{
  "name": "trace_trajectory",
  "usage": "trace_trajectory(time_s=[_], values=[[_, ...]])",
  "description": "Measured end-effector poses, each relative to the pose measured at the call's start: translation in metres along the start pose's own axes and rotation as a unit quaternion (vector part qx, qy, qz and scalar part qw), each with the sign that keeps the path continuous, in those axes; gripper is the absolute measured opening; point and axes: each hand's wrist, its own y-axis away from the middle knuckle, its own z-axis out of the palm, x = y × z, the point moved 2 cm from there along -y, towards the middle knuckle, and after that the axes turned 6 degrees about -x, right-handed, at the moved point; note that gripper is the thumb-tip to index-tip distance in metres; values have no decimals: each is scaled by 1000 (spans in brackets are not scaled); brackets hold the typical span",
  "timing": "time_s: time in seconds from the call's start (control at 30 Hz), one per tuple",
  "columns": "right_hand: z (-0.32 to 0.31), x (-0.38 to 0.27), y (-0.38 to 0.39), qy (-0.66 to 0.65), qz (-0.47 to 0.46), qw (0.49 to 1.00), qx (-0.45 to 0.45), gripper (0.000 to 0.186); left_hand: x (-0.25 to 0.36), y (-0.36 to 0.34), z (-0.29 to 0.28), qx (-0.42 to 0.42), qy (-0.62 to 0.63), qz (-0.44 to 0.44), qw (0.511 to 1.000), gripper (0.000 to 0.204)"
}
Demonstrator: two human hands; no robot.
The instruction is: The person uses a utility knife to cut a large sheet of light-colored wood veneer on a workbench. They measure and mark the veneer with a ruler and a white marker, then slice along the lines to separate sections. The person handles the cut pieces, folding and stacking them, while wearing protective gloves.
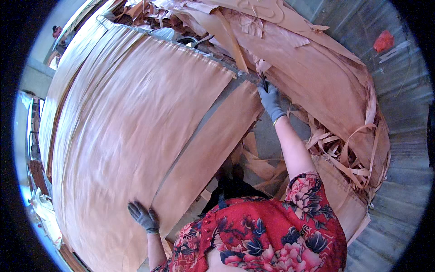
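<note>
Left hand [144, 217] is lying flat, fingers apart, on the wide veneer sheet [136, 127], apparently steadying it, while right hand [271, 100] is gripping 1 dark tool [264, 81] beside the narrow veneer strip [213, 145] along the near edge of the desk [226, 94].

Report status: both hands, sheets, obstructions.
Left hand palm-down on wide tan sheet. Right hand gripping dark tool at far end of narrower sheet. Loose sheets heaped to right.
</note>
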Motion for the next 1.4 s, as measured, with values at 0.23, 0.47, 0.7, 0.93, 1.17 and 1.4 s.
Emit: trace_trajectory(time_s=[0.23, 0.47, 0.7, 0.93, 1.17, 1.4], values=[[3, -6, 8, 80, -78, 993, 27, 23, -3, 2, -3, -29, 36, -7, 999, 73], [5, -8, 16, 108, -46, 993, 16, 30, -1, 1, -6, -43, 25, -12, 999, 74], [9, -4, 19, 159, -33, 987, 12, 30, 1, 1, -5, -26, 31, -7, 999, 72], [10, -12, 25, 188, -40, 981, 3, 31, 3, -2, -1, 19, 20, 11, 1000, 68], [45, -79, 69, 299, -189, 931, -93, 39, 0, -1, 6, -13, 22, -30, 999, 70], [208, -138, 186, 161, -318, 883, -305, 31, 1, 0, 1, -10, 26, -46, 999, 68]])
